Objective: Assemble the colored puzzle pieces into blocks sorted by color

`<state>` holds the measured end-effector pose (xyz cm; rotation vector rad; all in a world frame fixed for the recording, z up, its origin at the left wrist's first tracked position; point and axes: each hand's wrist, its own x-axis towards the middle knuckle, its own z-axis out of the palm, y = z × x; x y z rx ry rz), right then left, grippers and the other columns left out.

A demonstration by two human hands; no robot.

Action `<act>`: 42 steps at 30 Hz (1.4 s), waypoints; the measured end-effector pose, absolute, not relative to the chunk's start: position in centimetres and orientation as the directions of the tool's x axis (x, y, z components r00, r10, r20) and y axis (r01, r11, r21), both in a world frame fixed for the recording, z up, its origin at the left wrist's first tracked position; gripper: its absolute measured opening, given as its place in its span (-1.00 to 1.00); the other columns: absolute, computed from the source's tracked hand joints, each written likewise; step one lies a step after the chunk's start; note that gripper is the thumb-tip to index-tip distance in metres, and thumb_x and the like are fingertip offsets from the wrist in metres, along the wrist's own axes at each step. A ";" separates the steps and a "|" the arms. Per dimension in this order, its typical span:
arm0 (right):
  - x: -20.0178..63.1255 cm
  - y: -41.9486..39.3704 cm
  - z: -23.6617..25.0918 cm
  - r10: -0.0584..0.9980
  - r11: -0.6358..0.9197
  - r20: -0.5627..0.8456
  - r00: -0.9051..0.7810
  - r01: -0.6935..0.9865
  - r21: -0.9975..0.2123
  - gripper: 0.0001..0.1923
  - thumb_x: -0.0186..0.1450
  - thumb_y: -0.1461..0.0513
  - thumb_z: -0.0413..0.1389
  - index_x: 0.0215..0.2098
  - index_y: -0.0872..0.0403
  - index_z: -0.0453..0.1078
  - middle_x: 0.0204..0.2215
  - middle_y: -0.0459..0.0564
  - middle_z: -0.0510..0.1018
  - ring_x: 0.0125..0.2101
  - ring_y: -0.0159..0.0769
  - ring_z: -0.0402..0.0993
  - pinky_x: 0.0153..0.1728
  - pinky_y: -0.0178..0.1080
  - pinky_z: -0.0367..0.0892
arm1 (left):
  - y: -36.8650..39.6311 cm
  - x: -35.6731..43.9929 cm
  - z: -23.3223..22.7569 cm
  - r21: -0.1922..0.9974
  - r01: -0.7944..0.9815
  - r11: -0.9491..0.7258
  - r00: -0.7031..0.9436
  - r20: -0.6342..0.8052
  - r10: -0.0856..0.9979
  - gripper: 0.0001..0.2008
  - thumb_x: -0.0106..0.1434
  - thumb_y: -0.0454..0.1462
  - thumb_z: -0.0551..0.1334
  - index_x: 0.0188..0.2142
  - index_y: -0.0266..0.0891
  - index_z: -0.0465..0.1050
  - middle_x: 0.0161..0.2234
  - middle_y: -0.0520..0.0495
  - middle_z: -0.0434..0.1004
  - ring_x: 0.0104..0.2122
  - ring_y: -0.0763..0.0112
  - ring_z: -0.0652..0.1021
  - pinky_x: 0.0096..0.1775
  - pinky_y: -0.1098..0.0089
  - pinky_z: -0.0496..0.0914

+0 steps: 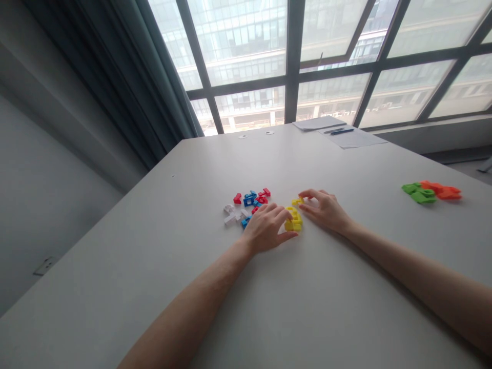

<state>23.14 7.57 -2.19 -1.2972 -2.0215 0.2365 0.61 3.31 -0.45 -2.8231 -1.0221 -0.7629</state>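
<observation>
Several small yellow plastic blocks (pixel 294 221) lie in a cluster on the white table. My left hand (pixel 267 227) rests beside them from the left, thumb and fingers apart, fingertips touching the cluster's edge. My right hand (pixel 325 211) has its thumb and index finger at a separate yellow block (pixel 297 201) just behind the cluster, and appears to pinch it. Left of the yellow ones lie blue blocks (pixel 249 198), red blocks (pixel 264 192) and white blocks (pixel 229 219); my left hand partly hides some of these.
Green blocks (pixel 418 193) and orange blocks (pixel 442 190) form a pile at the right of the table (pixel 215 312). Papers (pixel 319 123) and dark pens (pixel 341 131) lie at the far edge by the window. A dark curtain (pixel 126 77) hangs on the left.
</observation>
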 end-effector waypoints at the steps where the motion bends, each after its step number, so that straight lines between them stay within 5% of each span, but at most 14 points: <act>1: 23.2 7.6 -2.1 0.849 0.486 0.470 -0.244 0.711 -0.509 -0.80 0.26 0.11 0.12 -0.16 -0.05 0.44 -0.25 -0.07 0.63 -0.23 -0.16 0.52 -0.08 -0.01 0.29 | 3.3 0.6 -0.4 0.123 0.614 -0.779 0.661 0.460 0.593 -0.69 0.27 0.01 0.21 -0.22 -0.18 0.34 -0.28 -0.06 0.49 -0.23 0.24 0.45 -0.10 0.23 0.32; 13: 22.9 6.5 -1.2 0.746 0.652 0.510 -0.428 0.625 -0.429 -0.81 0.34 0.17 0.04 -0.15 -0.03 0.46 -0.08 -0.01 0.59 -0.03 -0.14 0.45 0.02 0.04 0.24 | 3.2 0.7 -0.4 0.170 0.653 -0.738 0.619 0.440 0.650 -0.66 0.17 -0.05 0.32 -0.18 -0.18 0.34 -0.21 -0.06 0.51 -0.18 0.19 0.46 -0.07 0.20 0.33; 23: 23.2 6.0 -0.9 0.651 0.759 0.452 -0.610 0.532 -0.375 -0.66 0.33 0.14 0.05 0.06 -0.06 0.37 0.01 0.03 0.53 0.13 -0.11 0.30 0.10 0.03 0.18 | 3.2 0.2 -0.2 0.193 0.629 -0.753 0.641 0.418 0.644 -0.76 0.15 -0.22 0.28 -0.20 -0.16 0.30 -0.20 -0.06 0.48 -0.15 0.21 0.46 -0.04 0.20 0.34; 37: 23.1 6.0 -1.0 0.674 0.738 0.467 -0.572 0.551 -0.389 -0.70 0.30 0.12 0.08 -0.01 -0.05 0.41 -0.07 0.05 0.56 0.09 -0.09 0.35 0.06 0.03 0.25 | 3.7 0.2 -0.7 0.200 0.653 -0.730 0.618 0.416 0.667 -0.66 0.18 -0.03 0.32 -0.23 -0.17 0.31 -0.24 -0.04 0.50 -0.18 0.21 0.48 -0.09 0.20 0.34; 42: 23.5 7.0 -1.6 0.767 0.613 0.541 -0.345 0.643 -0.459 -0.77 0.31 0.17 0.05 -0.09 -0.04 0.43 -0.12 0.03 0.57 0.01 -0.09 0.40 0.04 0.06 0.27 | 3.5 0.5 -0.6 0.229 0.682 -0.695 0.559 0.448 0.697 -0.55 0.15 -0.01 0.33 -0.11 -0.18 0.28 -0.10 -0.14 0.46 -0.05 0.12 0.45 0.00 0.11 0.31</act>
